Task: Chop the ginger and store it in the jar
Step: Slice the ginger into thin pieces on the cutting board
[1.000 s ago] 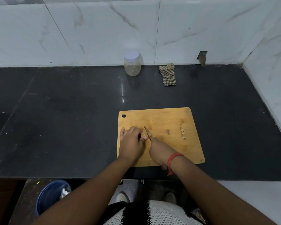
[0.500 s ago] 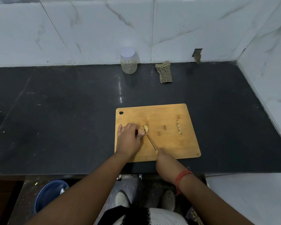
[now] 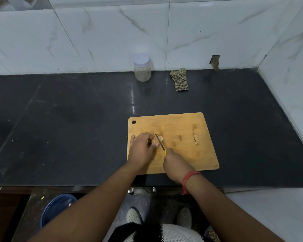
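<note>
A wooden cutting board [image 3: 185, 154] lies on the black counter. My left hand [image 3: 142, 149] holds a brown ginger piece [image 3: 154, 140] down on the board's left part with curled fingers. My right hand [image 3: 176, 165] grips a small knife [image 3: 160, 143] with a yellow handle; its blade lies against the ginger's right side. A cut slice [image 3: 161, 138] sits just right of the blade. A small row of chopped ginger bits [image 3: 196, 138] lies on the board's right side. The clear jar [image 3: 142, 68] with a white lid stands at the back wall, closed.
A checked cloth [image 3: 180, 79] lies right of the jar by the wall. A white tiled wall closes the counter on the right. Below the counter edge, a blue bucket [image 3: 56, 208] stands on the floor at the left, near my shoes.
My right hand drew the knife back toward the board's front edge, then brought it forward to the ginger again. My left hand stayed on the ginger.
</note>
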A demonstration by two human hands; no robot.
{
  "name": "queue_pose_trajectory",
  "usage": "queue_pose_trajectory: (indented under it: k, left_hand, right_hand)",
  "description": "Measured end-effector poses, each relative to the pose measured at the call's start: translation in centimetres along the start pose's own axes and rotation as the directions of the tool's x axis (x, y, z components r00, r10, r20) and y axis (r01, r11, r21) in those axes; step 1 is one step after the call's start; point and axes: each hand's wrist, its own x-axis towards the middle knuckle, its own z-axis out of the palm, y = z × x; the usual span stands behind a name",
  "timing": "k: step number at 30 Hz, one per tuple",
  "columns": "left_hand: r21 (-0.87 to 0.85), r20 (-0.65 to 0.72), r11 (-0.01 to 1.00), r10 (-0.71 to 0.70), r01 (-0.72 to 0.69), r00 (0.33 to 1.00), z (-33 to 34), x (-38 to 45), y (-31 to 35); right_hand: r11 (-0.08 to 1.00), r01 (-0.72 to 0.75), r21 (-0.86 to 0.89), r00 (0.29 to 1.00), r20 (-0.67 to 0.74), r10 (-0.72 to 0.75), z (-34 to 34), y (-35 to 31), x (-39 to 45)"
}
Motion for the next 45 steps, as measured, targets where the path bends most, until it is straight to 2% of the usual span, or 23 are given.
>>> queue_pose_trajectory:
  k: [12, 21, 24, 25, 26, 27, 28, 29, 30, 31, 45]
  left_hand:
    - [0.066, -0.051, 0.998, 0.014, -0.01, 0.999, 0.4, 0.2, -0.3]
    - [0.08, -0.073, 0.997, 0.024, -0.018, 0.997, 0.6, -0.1, -0.3]
    - [0.082, -0.073, 0.996, 0.028, -0.022, 0.997, 0.6, -0.2, -0.3]
    - [0.082, -0.072, 0.996, 0.032, -0.026, 0.997, 0.6, -0.2, -0.3]
    - [0.079, -0.068, 0.996, 0.037, -0.031, 0.997, 0.6, -0.3, -0.3]
    - [0.079, -0.062, 0.996, 0.041, -0.036, 0.997, 0.5, -0.3, -0.3]
    - [0.093, -0.052, 0.995, 0.047, -0.042, 0.998, 0.5, -0.3, -0.3]
    - [0.117, -0.032, 0.992, 0.054, -0.05, 0.998, 0.4, -0.3, -0.4]
    - [0.148, -0.01, 0.987, 0.062, -0.059, 0.998, 0.4, -0.4, -0.5]
    - [0.172, 0.009, 0.982, 0.072, -0.072, 0.997, 0.4, -0.4, -0.6]
    - [0.184, 0.004, 0.978, 0.096, -0.095, 0.995, 0.3, -0.3, -0.8]
  right_hand:
    - [0.984, -0.113, -0.139, 0.976, 0.169, 0.136, -1.1, -2.2, 2.7]
    - [0.98, -0.038, -0.195, 0.993, 0.099, 0.058, 0.4, 1.5, 0.1]
    - [0.969, 0.023, -0.244, 0.988, 0.153, 0.015, 0.4, 2.9, -1.6]
    - [0.979, 0.005, -0.205, 0.982, 0.184, 0.033, 0.0, 2.5, -2.5]
    - [0.935, 0.093, -0.341, 0.97, 0.241, -0.009, -0.4, 2.7, -3.1]
    - [0.937, 0.036, -0.347, 0.979, 0.201, 0.037, -0.4, 2.8, -3.1]
    - [0.976, -0.028, -0.217, 0.987, 0.15, 0.062, -0.1, 2.8, -2.8]
    - [0.994, 0.001, -0.105, 0.995, 0.098, 0.009, -0.4, 2.9, -2.3]
    - [0.99, 0.035, -0.133, 0.999, -0.004, -0.035, -0.4, 3.1, -1.8]
    - [0.994, 0.036, -0.107, 0.999, -0.031, -0.04, -0.5, 2.8, -1.4]
    - [0.995, 0.036, -0.095, 0.999, 0.025, -0.034, -0.1, 0.5, 1.6]
